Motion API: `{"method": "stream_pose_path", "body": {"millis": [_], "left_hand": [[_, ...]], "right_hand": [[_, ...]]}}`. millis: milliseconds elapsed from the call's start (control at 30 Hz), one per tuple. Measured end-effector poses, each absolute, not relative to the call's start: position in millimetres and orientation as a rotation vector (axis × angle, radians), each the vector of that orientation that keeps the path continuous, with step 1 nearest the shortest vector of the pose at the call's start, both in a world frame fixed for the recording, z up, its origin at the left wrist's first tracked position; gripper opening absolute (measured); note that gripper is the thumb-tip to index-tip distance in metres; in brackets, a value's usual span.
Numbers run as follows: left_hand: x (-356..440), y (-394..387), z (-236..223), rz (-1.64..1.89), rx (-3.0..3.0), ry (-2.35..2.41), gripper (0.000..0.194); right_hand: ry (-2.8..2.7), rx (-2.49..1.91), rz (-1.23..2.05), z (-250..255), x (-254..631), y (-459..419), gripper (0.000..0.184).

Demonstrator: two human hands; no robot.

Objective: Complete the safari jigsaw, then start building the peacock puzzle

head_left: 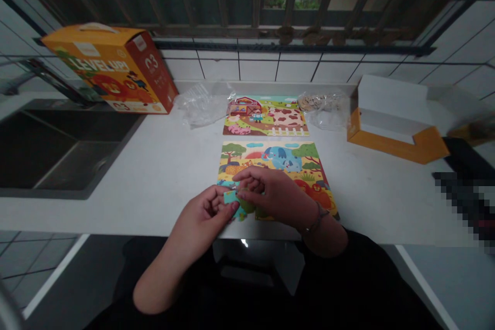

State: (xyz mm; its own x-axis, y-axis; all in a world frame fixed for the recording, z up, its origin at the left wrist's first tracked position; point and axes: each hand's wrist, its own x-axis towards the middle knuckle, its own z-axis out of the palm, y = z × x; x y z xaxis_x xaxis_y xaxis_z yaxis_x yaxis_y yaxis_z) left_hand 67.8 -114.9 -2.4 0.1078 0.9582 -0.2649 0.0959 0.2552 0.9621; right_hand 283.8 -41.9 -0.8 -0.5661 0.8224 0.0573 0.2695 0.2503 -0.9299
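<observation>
Low over the front of the counter, my left hand [209, 211] pinches a light blue puzzle piece [230, 196] between thumb and fingers. Right beside it, my right hand [273, 193] has its thumb and fingers closed on a green puzzle piece [247, 205], partly hidden by the fingers. The two pieces are close together; I cannot tell whether they touch. Beneath my right hand lies a savanna puzzle [284, 157] with blue elephants, trees and a red lion, its lower left part covered by my hands. A farm puzzle [266, 116] with a spotted cow lies just behind it.
An orange box [112, 72] stands at the back left beside a dark sink [77, 165]. Crumpled clear plastic bags [203, 105] lie left of the farm puzzle, and another plastic bag [328, 108] lies right of it. An open orange-and-white box [390, 118] sits at the right.
</observation>
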Motion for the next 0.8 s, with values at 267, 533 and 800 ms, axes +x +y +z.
{"method": "stream_pose_path", "body": {"millis": [267, 533, 800], "left_hand": [[76.9, -117.1, -4.1, 1.004, 0.749, 1.216, 0.052], [68.3, -115.7, -2.0, 0.941, 0.901, 1.306, 0.048], [66.5, -114.6, -1.5, 0.963, 0.909, 1.357, 0.058]], "right_hand": [[-1.918, -1.010, 1.468, -2.7, 288.2, -39.0, 0.024], [-1.948, -1.036, 1.405, -0.2, 289.8, -37.1, 0.015], [-1.912, -1.033, 1.344, 6.6, 289.9, -40.0, 0.008]]}}
